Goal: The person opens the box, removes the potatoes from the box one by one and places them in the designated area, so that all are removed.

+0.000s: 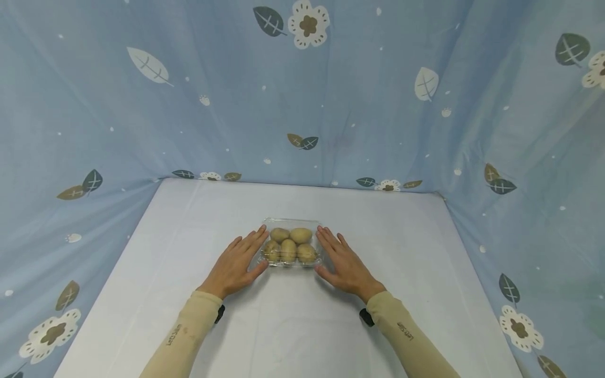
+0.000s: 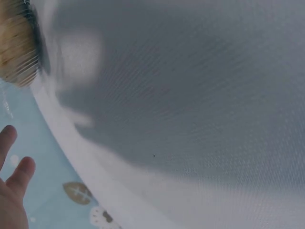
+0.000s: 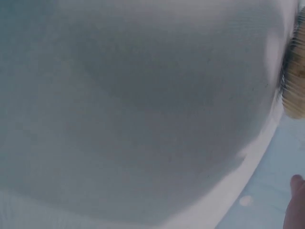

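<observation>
Clear container (image 1: 292, 222) lies between left hand (image 1: 235, 266) and right hand (image 1: 346, 266).

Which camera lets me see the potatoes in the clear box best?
The head view: all five potatoes show there through the clear box. The left wrist view has only a cut-off bit at its upper left, and the right wrist view only a cut-off bit at its right edge.

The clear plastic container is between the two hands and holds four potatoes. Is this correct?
Not four: the head view shows five potatoes, two behind and three in front. The clear plastic container is between the left hand and right hand.
</observation>
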Demonstrator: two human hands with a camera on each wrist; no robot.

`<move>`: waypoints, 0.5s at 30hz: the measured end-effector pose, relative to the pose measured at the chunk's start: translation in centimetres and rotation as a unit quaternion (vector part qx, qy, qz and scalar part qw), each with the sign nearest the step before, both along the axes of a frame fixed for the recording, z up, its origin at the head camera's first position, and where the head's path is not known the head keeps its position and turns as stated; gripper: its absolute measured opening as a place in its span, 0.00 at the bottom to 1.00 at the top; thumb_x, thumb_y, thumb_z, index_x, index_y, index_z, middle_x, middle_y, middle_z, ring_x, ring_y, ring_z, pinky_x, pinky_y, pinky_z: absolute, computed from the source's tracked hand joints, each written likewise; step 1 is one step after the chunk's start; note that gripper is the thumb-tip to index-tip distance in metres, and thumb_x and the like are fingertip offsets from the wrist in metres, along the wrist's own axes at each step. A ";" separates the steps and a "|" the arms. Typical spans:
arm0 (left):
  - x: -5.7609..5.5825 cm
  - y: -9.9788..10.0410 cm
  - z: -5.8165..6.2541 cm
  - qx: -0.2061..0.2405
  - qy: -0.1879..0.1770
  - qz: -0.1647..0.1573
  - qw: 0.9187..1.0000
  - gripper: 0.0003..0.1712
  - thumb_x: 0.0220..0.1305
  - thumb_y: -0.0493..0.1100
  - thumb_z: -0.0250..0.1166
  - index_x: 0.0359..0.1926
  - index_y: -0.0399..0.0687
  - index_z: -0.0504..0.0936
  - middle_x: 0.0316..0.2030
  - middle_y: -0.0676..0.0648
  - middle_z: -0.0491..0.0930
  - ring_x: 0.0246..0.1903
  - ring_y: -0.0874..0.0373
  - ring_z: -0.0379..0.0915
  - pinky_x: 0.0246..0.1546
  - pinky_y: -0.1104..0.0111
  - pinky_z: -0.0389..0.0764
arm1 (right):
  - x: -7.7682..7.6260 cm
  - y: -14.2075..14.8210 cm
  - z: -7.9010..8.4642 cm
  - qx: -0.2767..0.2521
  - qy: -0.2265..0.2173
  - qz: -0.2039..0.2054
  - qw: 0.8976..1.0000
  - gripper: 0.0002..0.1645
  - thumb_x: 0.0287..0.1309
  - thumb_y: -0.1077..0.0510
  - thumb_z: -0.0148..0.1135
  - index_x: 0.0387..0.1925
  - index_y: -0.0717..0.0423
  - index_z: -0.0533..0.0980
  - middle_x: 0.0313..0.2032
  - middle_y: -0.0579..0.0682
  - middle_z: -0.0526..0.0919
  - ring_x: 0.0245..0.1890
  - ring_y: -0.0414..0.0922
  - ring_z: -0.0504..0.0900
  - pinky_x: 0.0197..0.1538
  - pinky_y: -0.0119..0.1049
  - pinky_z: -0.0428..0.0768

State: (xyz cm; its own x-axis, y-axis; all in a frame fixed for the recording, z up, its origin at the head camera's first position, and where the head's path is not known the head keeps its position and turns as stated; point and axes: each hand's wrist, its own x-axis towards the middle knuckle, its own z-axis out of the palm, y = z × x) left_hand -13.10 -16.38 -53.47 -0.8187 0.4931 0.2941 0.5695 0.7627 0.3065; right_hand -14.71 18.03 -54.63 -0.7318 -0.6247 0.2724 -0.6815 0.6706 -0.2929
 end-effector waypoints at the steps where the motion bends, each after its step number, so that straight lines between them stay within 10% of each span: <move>1: 0.0 0.0 0.0 -0.002 -0.001 -0.001 1.000 0.43 0.73 0.59 0.59 0.80 0.50 0.56 0.78 0.49 0.54 0.72 0.45 0.60 0.71 0.44 0.61 | 0.0 0.0 -0.1 0.006 0.002 0.002 1.000 0.51 0.71 0.38 0.54 0.81 0.58 0.45 0.81 0.51 0.45 0.80 0.47 0.44 0.78 0.54 0.48; 15: -0.3 -0.1 0.2 0.000 -0.006 0.003 1.000 0.42 0.74 0.63 0.57 0.80 0.51 0.56 0.78 0.52 0.54 0.72 0.48 0.61 0.71 0.47 0.61 | -0.9 -0.1 0.4 -0.030 -0.013 0.004 0.999 0.47 0.73 0.45 0.56 0.81 0.56 0.47 0.80 0.50 0.47 0.79 0.49 0.46 0.78 0.55 0.47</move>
